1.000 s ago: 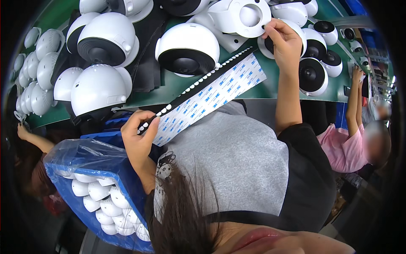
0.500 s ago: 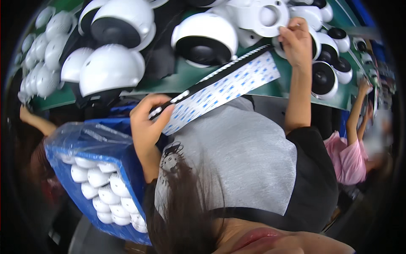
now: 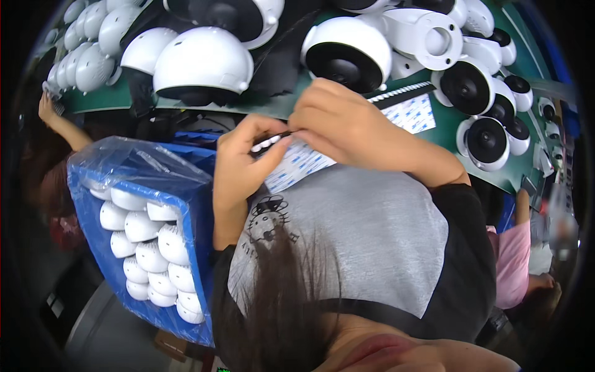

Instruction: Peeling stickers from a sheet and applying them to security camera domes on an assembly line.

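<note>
While your left hand (image 3: 238, 155) is grasping the lower-left end of the blue-printed sheet (image 3: 300, 165), your right hand (image 3: 341, 121) is lying across the sheet, fingertips meeting the left thumb; whether that right grip is pinching anything, I cannot tell. The sheet is angling from the left grip up and rightward, long axis passing under the right hand; its far end is extending over the desk (image 3: 102, 100). Glossy white paper is carrying a matt black band (image 3: 412, 93) studded with small white discs (image 3: 266, 145). Left of you, a blue bin (image 3: 204, 217) is holding smooth white domes (image 3: 149, 257) under crinkled clear plastic. Beyond the hands, a black-faced dome (image 3: 346, 59) is sitting beside a ring-ended white bracket (image 3: 406, 28). Farther right, a pink sleeve (image 3: 513, 266) is showing.
</note>
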Demonstrator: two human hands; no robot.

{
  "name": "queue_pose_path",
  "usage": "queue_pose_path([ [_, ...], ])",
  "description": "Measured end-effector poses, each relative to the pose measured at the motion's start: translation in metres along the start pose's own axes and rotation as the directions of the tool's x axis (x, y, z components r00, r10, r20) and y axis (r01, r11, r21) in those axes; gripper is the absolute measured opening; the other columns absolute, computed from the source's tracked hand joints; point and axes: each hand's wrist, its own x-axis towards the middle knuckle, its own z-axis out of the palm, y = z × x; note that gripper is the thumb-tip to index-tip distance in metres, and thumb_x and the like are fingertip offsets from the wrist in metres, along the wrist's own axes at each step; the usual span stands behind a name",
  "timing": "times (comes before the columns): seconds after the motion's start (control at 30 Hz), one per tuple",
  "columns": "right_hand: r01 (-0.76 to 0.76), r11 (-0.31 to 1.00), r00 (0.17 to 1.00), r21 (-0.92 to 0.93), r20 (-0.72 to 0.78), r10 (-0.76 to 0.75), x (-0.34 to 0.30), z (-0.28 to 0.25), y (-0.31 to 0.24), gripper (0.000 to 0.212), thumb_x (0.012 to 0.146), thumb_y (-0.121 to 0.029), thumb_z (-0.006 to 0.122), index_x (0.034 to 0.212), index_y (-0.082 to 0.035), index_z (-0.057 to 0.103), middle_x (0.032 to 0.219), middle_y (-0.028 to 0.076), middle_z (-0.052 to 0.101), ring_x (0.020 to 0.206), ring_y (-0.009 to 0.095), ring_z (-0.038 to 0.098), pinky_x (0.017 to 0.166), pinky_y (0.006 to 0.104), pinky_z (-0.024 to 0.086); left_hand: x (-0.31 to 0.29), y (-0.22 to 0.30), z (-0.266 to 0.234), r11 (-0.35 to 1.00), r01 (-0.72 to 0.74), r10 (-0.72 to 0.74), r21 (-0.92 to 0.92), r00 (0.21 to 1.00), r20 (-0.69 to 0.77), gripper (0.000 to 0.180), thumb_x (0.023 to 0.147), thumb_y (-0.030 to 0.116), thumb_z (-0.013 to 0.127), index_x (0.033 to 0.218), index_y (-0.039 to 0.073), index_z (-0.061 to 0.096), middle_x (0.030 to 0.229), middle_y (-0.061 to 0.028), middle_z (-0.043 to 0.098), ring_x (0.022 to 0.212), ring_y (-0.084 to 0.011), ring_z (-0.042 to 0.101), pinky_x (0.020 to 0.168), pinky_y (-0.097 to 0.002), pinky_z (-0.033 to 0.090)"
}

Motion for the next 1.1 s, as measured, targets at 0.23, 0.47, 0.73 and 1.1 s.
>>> queue_pose_path([
  [0.23, 0.154, 0.986, 0.983, -0.071, 0.114, -0.145, 0.0, -0.003, 0.004, 0.019, 0.064, -0.006, 0.065, 0.079, -0.001, 0.054, 0.089, 0.01, 0.051, 0.084, 0.026, 0.05, 0.069, 0.0339, 0.042, 0.001, -0.002, -0.003, 0.987, 0.075, -0.077, -0.142, 0.997, -0.01, 0.013, 0.074, -0.004, 0.063, 0.086, -0.004, 0.058, 0.079, -0.007, 0.064, 0.069, -0.007, 0.057, 0.062, -0.0195, 0.044],
  [0.47, -0.21, 0.903, 0.924, -0.374, -0.377, 0.059, -0.019, -0.099, 0.051, 0.011, 0.072, -0.001, 0.062, 0.081, -0.002, 0.056, 0.102, 0.009, 0.055, 0.093, 0.017, 0.052, 0.079, 0.0284, 0.042, 0.001, -0.009, -0.006, 0.987, 0.069, -0.075, -0.143, 0.997, -0.036, 0.014, 0.075, -0.002, 0.064, 0.087, -0.004, 0.058, 0.076, -0.0064, 0.064, 0.067, -0.0056, 0.055, 0.059, -0.0171, 0.041],
  [0.73, -0.539, 0.83, 0.715, 0.146, -0.442, 0.542, -0.041, -0.122, 0.081, 0.005, 0.077, -0.002, 0.059, 0.077, 0.0, 0.055, 0.099, 0.007, 0.056, 0.077, 0.009, 0.051, 0.069, 0.0216, 0.042, -0.002, -0.014, -0.007, 0.991, 0.077, -0.082, -0.112, 0.996, -0.038, 0.013, 0.076, -0.001, 0.064, 0.087, -0.003, 0.058, 0.076, -0.0063, 0.063, 0.067, -0.0056, 0.055, 0.059, -0.0172, 0.041],
  [1.1, -0.474, 0.841, 0.745, 0.26, -0.391, 0.541, -0.048, -0.127, 0.088, 0.004, 0.078, -0.002, 0.059, 0.076, 0.001, 0.057, 0.099, 0.006, 0.056, 0.076, 0.008, 0.052, 0.069, 0.0211, 0.042, -0.003, -0.016, -0.007, 0.986, 0.096, -0.101, -0.135, 0.994, -0.032, 0.014, 0.076, 0.001, 0.064, 0.088, -0.003, 0.057, 0.077, -0.0052, 0.063, 0.068, -0.0055, 0.054, 0.061, -0.0179, 0.041],
])
